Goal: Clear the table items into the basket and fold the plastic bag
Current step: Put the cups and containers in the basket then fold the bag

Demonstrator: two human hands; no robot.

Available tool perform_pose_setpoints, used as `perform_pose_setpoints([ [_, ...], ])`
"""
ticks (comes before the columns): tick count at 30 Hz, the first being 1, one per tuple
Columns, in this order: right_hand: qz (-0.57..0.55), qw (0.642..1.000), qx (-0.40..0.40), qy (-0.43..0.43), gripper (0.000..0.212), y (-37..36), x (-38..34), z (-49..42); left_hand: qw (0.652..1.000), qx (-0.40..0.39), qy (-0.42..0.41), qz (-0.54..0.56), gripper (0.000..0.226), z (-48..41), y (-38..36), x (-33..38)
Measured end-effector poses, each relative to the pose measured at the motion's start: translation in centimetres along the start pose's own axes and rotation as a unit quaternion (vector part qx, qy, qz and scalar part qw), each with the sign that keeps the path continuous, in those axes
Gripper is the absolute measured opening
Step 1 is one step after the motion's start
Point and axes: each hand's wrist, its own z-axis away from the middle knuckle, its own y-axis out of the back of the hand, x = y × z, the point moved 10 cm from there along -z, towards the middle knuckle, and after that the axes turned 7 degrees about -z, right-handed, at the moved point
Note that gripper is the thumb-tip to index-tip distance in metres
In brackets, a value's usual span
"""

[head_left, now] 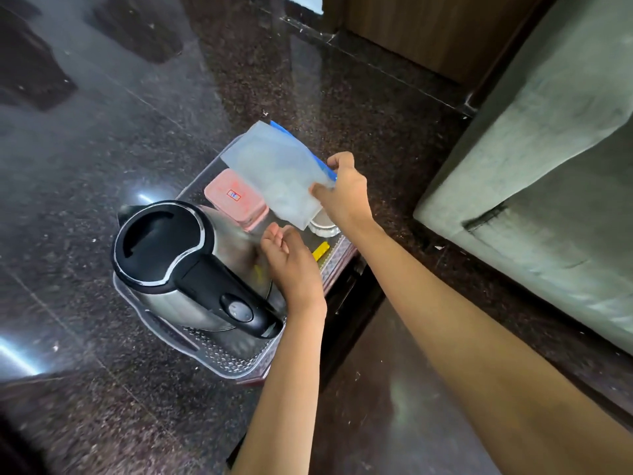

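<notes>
Right now the right hand pinches the near corner of the plastic bag, thumb on top and fingers curled beneath. The bag stretches away from that pinch as a flat, cloudy sheet with a blue strip along its far edge. Just below the grip, the left hand hangs with relaxed fingers and holds nothing. Under the held corner sit a small round tin and a yellow piece. Further left of the grip are a pink-lidded box and the kettle, all inside the clear basket. The clearing looks done, so folding seems the step in hand. The next move probably needs the free hand to take the opposite edge and bring it over squarely, since thin film slips and buckles easily.
</notes>
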Motion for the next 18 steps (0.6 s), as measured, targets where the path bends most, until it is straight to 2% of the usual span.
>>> perform_pose_setpoints([
  [3,0.121,0.991,-0.005,0.062,0.046,-0.8,-0.8,0.2,1.000,-0.023,0.015,-0.010,0.051,-0.1,-0.5,-0.2],
  [5,0.261,0.958,0.024,0.113,0.049,-1.0,-1.4,0.5,0.999,-0.027,0.018,-0.011,0.055,-0.1,-0.7,-0.3],
  [7,0.320,0.935,0.048,0.147,0.051,-1.0,-1.7,0.7,0.999,-0.021,0.020,-0.015,0.055,-0.3,-0.7,-0.6],
  [10,0.293,0.944,0.020,0.154,0.056,-1.3,-1.3,0.5,0.999,-0.023,0.019,-0.015,0.048,-0.6,-1.1,-0.7],
  [14,0.255,0.954,-0.029,0.151,0.057,-1.5,-1.1,0.1,0.998,-0.056,0.041,0.002,0.055,-0.9,-2.4,-0.6],
  [18,0.258,0.943,-0.099,0.184,0.056,-2.5,-1.8,0.3,0.997,-0.047,0.060,-0.013,0.060,-2.3,-2.8,-1.0],
])
